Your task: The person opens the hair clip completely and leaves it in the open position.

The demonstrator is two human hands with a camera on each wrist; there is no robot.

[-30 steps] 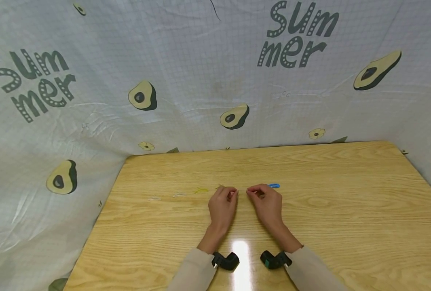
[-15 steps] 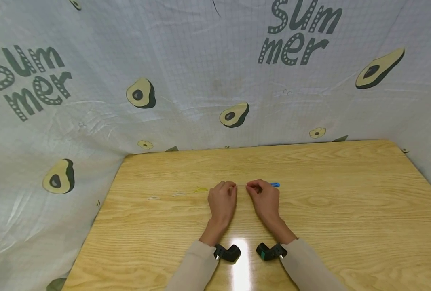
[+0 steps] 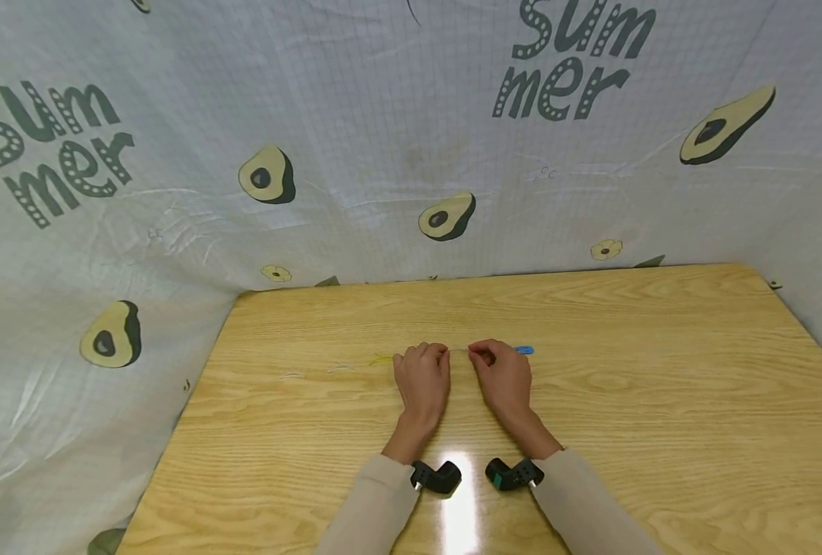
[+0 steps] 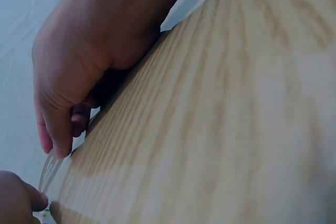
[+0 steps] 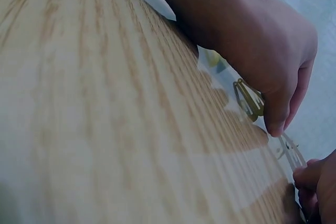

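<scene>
Between my two hands runs a thin pale loop [image 4: 51, 171] that looks like a rubber band, held just above the wooden table [image 3: 626, 401]. My left hand [image 3: 422, 381] pinches one end with thumb and finger, and my right hand [image 3: 504, 378] pinches the other. The right wrist view shows the band [image 5: 292, 150] as narrow strands between the fingertips. Just beyond the right hand lies a small blue looped piece [image 3: 524, 350]; its kind is unclear. A thin yellow band [image 3: 381, 359] lies beside the left hand, which covers part of it.
Farther left on the table lie two thin whitish pieces, one nearer [image 3: 340, 368] and one farther out [image 3: 292, 376]. A white cloth [image 3: 355, 154] with avocado prints hangs behind the table and along its sides.
Both hands have shifted slightly forward, still pinching the pale band. The left hand now overlaps the right end of the yellow band. The head view has tilted slightly.
</scene>
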